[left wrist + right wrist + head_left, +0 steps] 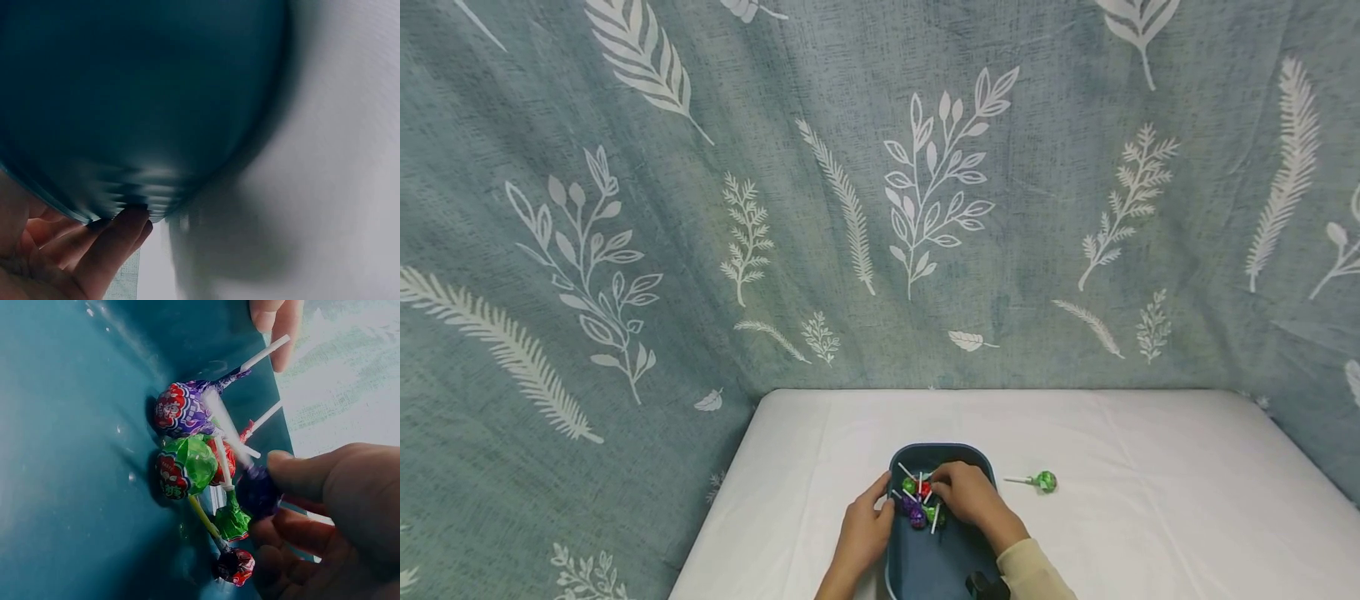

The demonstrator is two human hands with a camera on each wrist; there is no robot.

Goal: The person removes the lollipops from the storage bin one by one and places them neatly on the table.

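A dark blue plastic bin (928, 562) holds several wrapped lollipops bunched toward its far end. My right hand (966, 497) reaches into it over the right side. In the right wrist view, its thumb and fingers pinch a dark purple lollipop (258, 492) by the wrapped ball, the white stick pointing away. Beside that lie a purple lollipop (181, 411), a green one (190, 464), a red one (226, 464) partly covered, another green one (232, 524) and a dark red one (236, 565). My left hand (863, 533) grips the bin's left wall at the rim.
One green lollipop (1045, 481) lies outside the bin, to its right, stick pointing left. The white cloth-covered table (1150, 500) spreads around the bin. A blue-green curtain (850, 208) with white leaf prints hangs behind and along the sides.
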